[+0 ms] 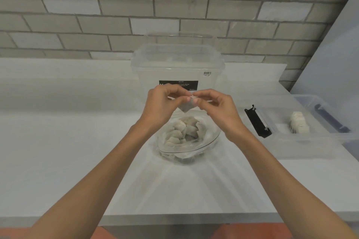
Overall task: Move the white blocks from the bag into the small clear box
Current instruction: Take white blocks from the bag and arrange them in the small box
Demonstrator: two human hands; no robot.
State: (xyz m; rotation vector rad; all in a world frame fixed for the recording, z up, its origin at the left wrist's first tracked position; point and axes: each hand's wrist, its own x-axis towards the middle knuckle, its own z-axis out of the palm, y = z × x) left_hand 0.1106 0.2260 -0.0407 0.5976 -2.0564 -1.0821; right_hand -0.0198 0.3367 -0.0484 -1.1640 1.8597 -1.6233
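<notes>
Head view, looking down at a white table (77,132) in front of a grey brick wall (97,15).

In the middle of the table, a clear bag (210,141), open at the top and sitting upright. Inside it, lots of white blocks (184,130), all jumbled in a heap.

Just above the bag's mouth, one white block (186,107) up in the air, held from both sides. Left hand (162,103) with fingers curled, pinching the block's top edge with thumb and fingertip. Right hand (217,108) the same, pinching that top edge from the other side, with the two hands' fingertips almost touching. Maybe wrapped in something thin and clear, but too small to be sure.

Behind the hands, a big clear tub (177,68) with its lid on and a black label on the front. Hard to tell what is inside.

Off to the right, well apart from the bag, the small clear box (279,110), lying open. In it, a neat little stack of white blocks (299,125) near the middle. On the box's left end, a black clip (257,122). On the far right side, another dark clip (330,119).
</notes>
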